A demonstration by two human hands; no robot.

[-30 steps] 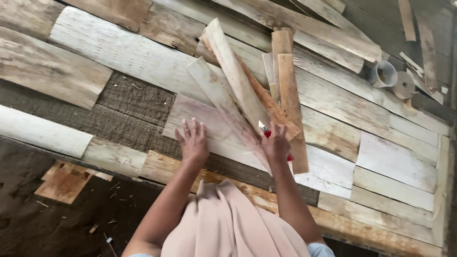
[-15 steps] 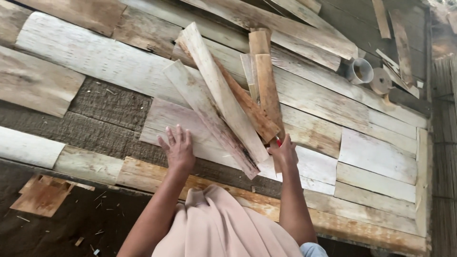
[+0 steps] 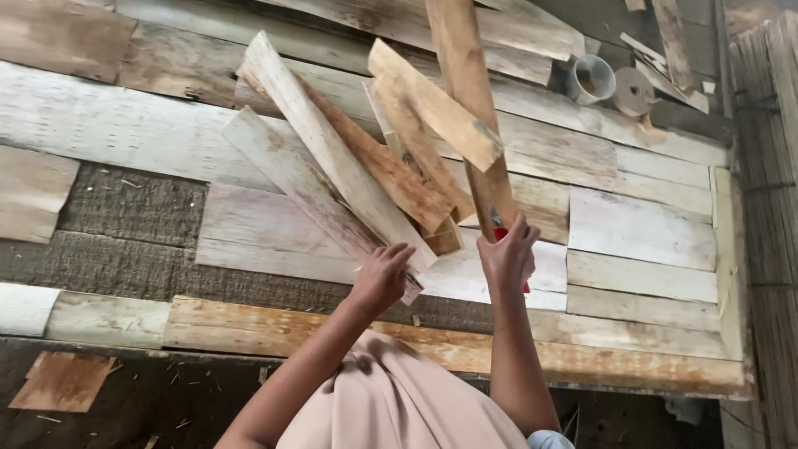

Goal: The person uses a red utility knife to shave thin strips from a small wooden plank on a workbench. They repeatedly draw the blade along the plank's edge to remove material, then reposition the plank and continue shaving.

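Observation:
A loose pile of wooden planks point(image 3: 391, 179) lies fanned out on a platform of weathered boards point(image 3: 640, 224). My right hand point(image 3: 509, 254) grips the lower end of a long brown plank point(image 3: 465, 75), which stands lifted and reaches up out of the frame. A small red object point(image 3: 499, 234) shows in the same hand against the plank. My left hand point(image 3: 382, 278) curls its fingers over the near end of a pale plank point(image 3: 332, 158) in the pile. A short light plank point(image 3: 432, 104) lies across the top of the pile, touching the lifted one.
A tin can point(image 3: 592, 79) and a round lid point(image 3: 633, 90) sit at the platform's far right. Coarse woven matting point(image 3: 133, 216) shows between boards on the left. A bamboo wall point(image 3: 765, 166) borders the right. A wood scrap point(image 3: 62, 381) lies on the dirt below.
My right hand has taken a long brown plank and tilted it upright from the pile. My left hand, flat on the boards before, has closed on the pale plank's end.

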